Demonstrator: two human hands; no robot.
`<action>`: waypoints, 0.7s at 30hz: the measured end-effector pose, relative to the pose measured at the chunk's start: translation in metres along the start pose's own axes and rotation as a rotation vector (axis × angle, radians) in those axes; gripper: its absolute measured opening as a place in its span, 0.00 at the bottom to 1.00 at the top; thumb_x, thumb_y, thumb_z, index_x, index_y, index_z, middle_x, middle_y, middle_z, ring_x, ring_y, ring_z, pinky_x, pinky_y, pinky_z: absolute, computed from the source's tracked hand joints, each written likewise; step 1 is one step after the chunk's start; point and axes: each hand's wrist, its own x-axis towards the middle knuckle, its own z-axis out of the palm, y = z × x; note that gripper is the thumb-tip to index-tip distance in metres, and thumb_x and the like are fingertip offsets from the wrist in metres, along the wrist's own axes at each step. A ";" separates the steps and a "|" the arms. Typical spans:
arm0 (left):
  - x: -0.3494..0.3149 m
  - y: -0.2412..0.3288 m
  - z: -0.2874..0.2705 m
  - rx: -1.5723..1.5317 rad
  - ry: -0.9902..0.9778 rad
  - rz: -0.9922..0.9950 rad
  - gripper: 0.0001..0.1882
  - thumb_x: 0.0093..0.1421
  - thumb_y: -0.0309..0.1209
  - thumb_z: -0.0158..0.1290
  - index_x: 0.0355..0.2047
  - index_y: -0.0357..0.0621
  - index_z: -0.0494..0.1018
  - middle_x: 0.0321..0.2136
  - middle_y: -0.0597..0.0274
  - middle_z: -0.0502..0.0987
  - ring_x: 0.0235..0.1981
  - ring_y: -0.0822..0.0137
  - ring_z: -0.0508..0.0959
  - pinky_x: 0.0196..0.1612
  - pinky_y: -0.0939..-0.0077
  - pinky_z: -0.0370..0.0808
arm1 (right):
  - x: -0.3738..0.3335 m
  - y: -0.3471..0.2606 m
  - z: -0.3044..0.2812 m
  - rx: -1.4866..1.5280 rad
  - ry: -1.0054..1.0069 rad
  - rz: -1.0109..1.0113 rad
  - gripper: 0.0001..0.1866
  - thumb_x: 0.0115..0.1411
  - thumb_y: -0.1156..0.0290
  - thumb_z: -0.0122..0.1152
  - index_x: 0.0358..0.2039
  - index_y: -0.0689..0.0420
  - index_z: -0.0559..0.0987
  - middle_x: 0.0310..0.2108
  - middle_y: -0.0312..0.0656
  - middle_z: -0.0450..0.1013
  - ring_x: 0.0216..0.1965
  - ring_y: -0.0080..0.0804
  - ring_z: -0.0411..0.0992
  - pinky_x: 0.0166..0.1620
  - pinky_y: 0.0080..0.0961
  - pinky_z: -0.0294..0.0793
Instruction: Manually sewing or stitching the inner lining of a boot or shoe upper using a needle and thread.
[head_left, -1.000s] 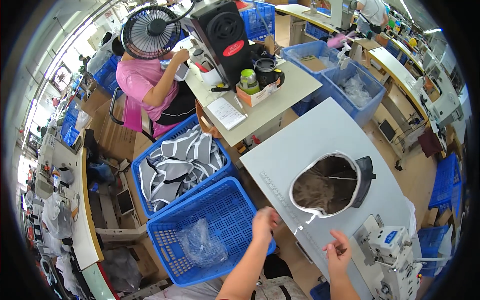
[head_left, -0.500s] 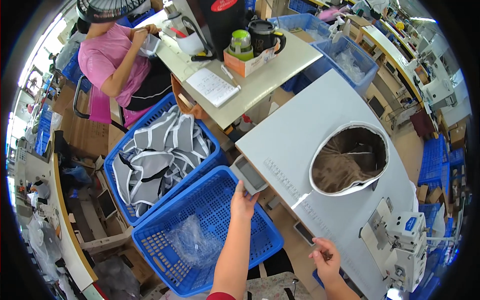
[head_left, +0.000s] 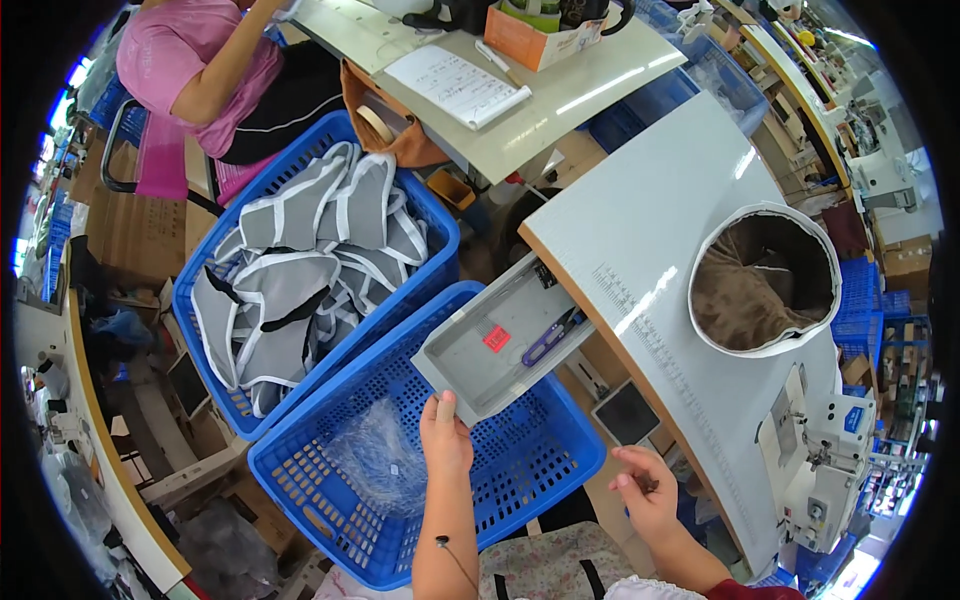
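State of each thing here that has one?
Drawer: pulled open
Purple snips: lying in drawer
Near basket: holding crumpled clear plastic
Far basket: heaped with grey pieces
Brown-lined piece: opening up
Notepad: written on
Left hand: at drawer's front edge
Right hand: part-curled, contents unclear

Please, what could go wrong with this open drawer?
The grey drawer, with the left hand at its front, might drop into the blue basket underneath if pulled too far. The purple thread snips lie loose inside, so they could slide or perhaps nick a finger.
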 end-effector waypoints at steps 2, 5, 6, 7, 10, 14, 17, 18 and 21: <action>-0.003 0.009 0.002 0.034 0.056 0.033 0.22 0.58 0.39 0.53 0.46 0.36 0.64 0.42 0.55 0.72 0.44 0.64 0.73 0.47 0.65 0.71 | 0.002 0.003 0.007 -0.040 -0.018 0.015 0.15 0.55 0.83 0.51 0.44 0.64 0.72 0.46 0.47 0.67 0.27 0.19 0.67 0.35 0.20 0.74; -0.005 0.019 0.013 0.249 0.143 0.143 0.21 0.57 0.36 0.54 0.47 0.37 0.64 0.44 0.55 0.69 0.46 0.65 0.70 0.50 0.65 0.67 | 0.001 0.009 0.013 -0.032 0.003 -0.004 0.15 0.54 0.83 0.51 0.44 0.64 0.72 0.46 0.47 0.67 0.29 0.21 0.69 0.35 0.19 0.74; -0.009 0.023 0.029 0.257 0.230 0.344 0.23 0.53 0.33 0.58 0.46 0.39 0.64 0.45 0.55 0.67 0.47 0.63 0.68 0.51 0.64 0.64 | 0.001 0.011 0.015 -0.029 -0.007 0.011 0.15 0.54 0.83 0.52 0.44 0.64 0.72 0.46 0.48 0.67 0.30 0.22 0.70 0.35 0.19 0.74; -0.012 0.029 0.031 0.261 0.230 0.338 0.23 0.53 0.33 0.58 0.46 0.39 0.64 0.45 0.55 0.67 0.47 0.63 0.68 0.51 0.64 0.64 | 0.001 0.014 0.016 -0.025 -0.016 0.026 0.15 0.54 0.83 0.52 0.44 0.64 0.72 0.46 0.48 0.67 0.30 0.22 0.70 0.35 0.19 0.74; -0.012 0.055 0.036 1.303 0.190 1.078 0.13 0.45 0.25 0.59 0.34 0.45 0.73 0.36 0.59 0.71 0.43 0.57 0.70 0.48 0.64 0.64 | -0.001 0.018 0.019 -0.037 -0.015 0.054 0.14 0.55 0.83 0.53 0.44 0.64 0.72 0.46 0.48 0.67 0.30 0.23 0.71 0.34 0.19 0.73; 0.005 0.061 0.071 1.541 -0.244 1.053 0.06 0.40 0.29 0.61 0.20 0.46 0.74 0.23 0.66 0.73 0.35 0.60 0.71 0.39 0.66 0.65 | -0.002 0.022 0.026 0.006 -0.003 0.084 0.14 0.55 0.82 0.53 0.43 0.62 0.74 0.44 0.46 0.69 0.30 0.23 0.72 0.31 0.15 0.69; 0.023 0.051 0.088 1.762 -0.422 0.848 0.07 0.42 0.30 0.60 0.21 0.45 0.74 0.23 0.65 0.74 0.34 0.61 0.71 0.38 0.66 0.66 | -0.004 0.023 0.021 0.026 0.007 0.083 0.14 0.55 0.82 0.53 0.43 0.62 0.74 0.44 0.45 0.70 0.30 0.23 0.72 0.31 0.15 0.68; 0.026 0.050 0.091 1.771 -0.426 0.850 0.07 0.42 0.30 0.60 0.21 0.45 0.74 0.23 0.65 0.74 0.34 0.61 0.71 0.38 0.66 0.66 | -0.004 0.022 0.020 0.041 -0.003 0.103 0.14 0.55 0.82 0.53 0.43 0.62 0.74 0.44 0.44 0.70 0.31 0.22 0.72 0.31 0.15 0.68; 0.031 0.051 0.098 1.866 -0.414 0.709 0.07 0.42 0.30 0.61 0.21 0.43 0.74 0.24 0.62 0.74 0.34 0.59 0.71 0.37 0.66 0.67 | -0.005 0.019 0.015 0.080 -0.007 0.147 0.14 0.55 0.82 0.53 0.43 0.62 0.74 0.44 0.44 0.70 0.31 0.21 0.71 0.32 0.15 0.68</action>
